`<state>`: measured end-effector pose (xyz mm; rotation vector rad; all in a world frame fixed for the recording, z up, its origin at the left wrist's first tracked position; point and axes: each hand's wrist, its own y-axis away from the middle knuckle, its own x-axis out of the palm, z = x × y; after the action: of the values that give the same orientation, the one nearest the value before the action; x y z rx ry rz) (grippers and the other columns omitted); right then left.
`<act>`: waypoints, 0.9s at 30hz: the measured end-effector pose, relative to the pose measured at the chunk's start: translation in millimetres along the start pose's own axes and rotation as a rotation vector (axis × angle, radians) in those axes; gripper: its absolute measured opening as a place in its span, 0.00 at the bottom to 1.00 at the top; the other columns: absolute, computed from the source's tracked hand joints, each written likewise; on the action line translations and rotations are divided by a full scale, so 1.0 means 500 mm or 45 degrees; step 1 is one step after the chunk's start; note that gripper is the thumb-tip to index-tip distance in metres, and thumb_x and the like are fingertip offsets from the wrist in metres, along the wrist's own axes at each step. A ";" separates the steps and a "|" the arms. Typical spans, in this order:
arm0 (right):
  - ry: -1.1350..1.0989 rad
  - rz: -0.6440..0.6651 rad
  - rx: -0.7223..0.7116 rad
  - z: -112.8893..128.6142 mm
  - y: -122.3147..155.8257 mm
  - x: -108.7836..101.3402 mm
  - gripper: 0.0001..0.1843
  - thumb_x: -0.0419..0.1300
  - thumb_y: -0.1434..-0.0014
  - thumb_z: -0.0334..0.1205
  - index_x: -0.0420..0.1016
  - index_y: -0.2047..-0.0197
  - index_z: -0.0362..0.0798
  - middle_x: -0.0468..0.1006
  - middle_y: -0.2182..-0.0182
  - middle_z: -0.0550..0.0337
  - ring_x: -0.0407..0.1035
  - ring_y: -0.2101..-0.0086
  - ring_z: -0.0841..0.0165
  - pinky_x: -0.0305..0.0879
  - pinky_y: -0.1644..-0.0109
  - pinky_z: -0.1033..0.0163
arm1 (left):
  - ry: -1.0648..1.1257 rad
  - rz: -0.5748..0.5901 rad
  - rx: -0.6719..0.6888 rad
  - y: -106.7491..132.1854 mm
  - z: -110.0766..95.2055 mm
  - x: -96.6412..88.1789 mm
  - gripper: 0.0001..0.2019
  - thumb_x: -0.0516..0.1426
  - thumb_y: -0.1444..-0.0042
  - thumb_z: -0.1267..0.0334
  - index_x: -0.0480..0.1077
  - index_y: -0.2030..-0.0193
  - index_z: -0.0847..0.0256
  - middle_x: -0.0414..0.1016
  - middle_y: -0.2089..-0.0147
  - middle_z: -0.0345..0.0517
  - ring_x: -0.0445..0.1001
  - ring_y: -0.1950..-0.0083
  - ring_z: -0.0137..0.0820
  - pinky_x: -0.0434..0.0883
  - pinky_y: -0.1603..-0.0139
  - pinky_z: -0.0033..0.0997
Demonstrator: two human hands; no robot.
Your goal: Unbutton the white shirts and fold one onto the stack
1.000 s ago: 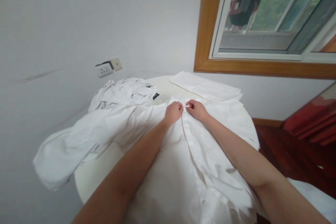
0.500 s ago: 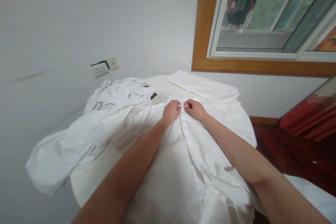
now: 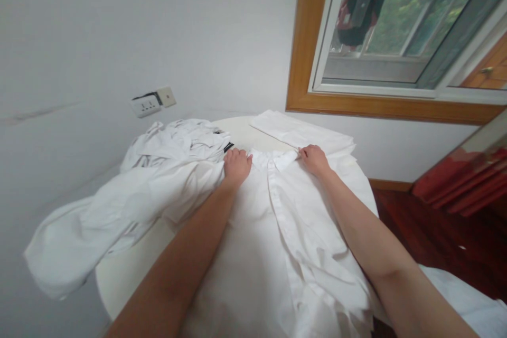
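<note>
A white button-up shirt (image 3: 245,253) lies front side up across a round table, its collar (image 3: 277,158) at the far end and its placket running down toward me. On the collar's left, at the shoulder, my left hand (image 3: 237,166) has its fingers curled over the cloth. My right hand (image 3: 315,159) pinches the fabric by the collar's right end. Between the two hands the collar area lies exposed. One sleeve (image 3: 91,222) stretches left and hangs past the table edge.
A crumpled pile of white clothes (image 3: 174,140) with dark tags sits at the back left. Behind my right hand is a flat folded white garment (image 3: 304,129). The cream tabletop (image 3: 130,264) meets a wall with a socket (image 3: 146,105). A wood-framed window (image 3: 297,63) is at right.
My hands have moved apart from the middle of the collar, the left going left to the shoulder and the right going right. The view has shifted slightly.
</note>
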<state>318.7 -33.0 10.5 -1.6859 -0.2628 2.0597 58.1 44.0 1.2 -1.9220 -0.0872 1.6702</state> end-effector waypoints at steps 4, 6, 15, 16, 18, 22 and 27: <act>0.028 0.058 -0.067 0.006 0.005 0.002 0.27 0.45 0.34 0.52 0.79 0.69 0.45 0.75 0.68 0.46 0.67 0.62 0.60 0.57 0.61 0.60 | 0.049 0.031 -0.005 -0.009 0.008 0.001 0.21 0.45 0.37 0.53 0.73 0.56 0.63 0.72 0.55 0.59 0.65 0.48 0.48 0.63 0.49 0.45; 0.043 0.047 -0.079 0.012 0.005 0.000 0.24 0.50 0.37 0.55 0.79 0.68 0.46 0.75 0.66 0.46 0.66 0.61 0.59 0.57 0.60 0.60 | 0.093 0.054 -0.007 -0.016 0.014 -0.002 0.21 0.46 0.38 0.51 0.75 0.59 0.62 0.72 0.56 0.58 0.65 0.48 0.47 0.63 0.49 0.46; -0.026 0.084 -0.255 0.021 -0.032 -0.045 0.14 0.47 0.34 0.44 0.71 0.59 0.48 0.76 0.65 0.55 0.67 0.66 0.65 0.52 0.66 0.65 | 0.229 0.167 0.151 -0.044 0.027 -0.035 0.14 0.45 0.35 0.56 0.67 0.55 0.60 0.74 0.60 0.50 0.72 0.57 0.36 0.66 0.56 0.32; 0.012 0.050 -0.276 0.024 -0.037 -0.055 0.14 0.47 0.34 0.45 0.70 0.57 0.48 0.76 0.63 0.54 0.67 0.66 0.65 0.52 0.66 0.64 | 0.196 0.137 0.158 -0.047 0.023 -0.044 0.15 0.44 0.35 0.56 0.66 0.54 0.60 0.74 0.60 0.51 0.72 0.57 0.37 0.65 0.57 0.33; 0.093 -0.017 -0.308 0.032 -0.049 -0.074 0.15 0.45 0.33 0.46 0.69 0.54 0.49 0.76 0.59 0.52 0.68 0.63 0.64 0.51 0.66 0.64 | 0.118 0.041 0.167 -0.056 0.016 -0.063 0.16 0.43 0.35 0.55 0.66 0.53 0.61 0.74 0.60 0.53 0.72 0.55 0.41 0.65 0.56 0.36; 0.196 -0.109 -0.300 0.047 -0.085 -0.102 0.19 0.41 0.32 0.48 0.67 0.51 0.48 0.74 0.58 0.49 0.67 0.62 0.62 0.51 0.65 0.63 | 0.067 -0.131 0.146 -0.095 0.006 -0.098 0.16 0.43 0.35 0.56 0.66 0.53 0.62 0.73 0.56 0.57 0.68 0.48 0.46 0.61 0.48 0.43; 0.211 -0.196 -0.300 0.058 -0.152 -0.098 0.21 0.40 0.32 0.49 0.68 0.50 0.48 0.72 0.58 0.49 0.65 0.60 0.60 0.51 0.63 0.62 | 0.069 -0.211 0.157 -0.163 0.003 -0.097 0.16 0.42 0.34 0.58 0.64 0.49 0.61 0.70 0.52 0.56 0.63 0.43 0.47 0.56 0.43 0.47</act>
<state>314.9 14.9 92.4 -1.8977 -0.5804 1.8230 72.3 91.8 82.0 -1.8154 -0.1166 1.4791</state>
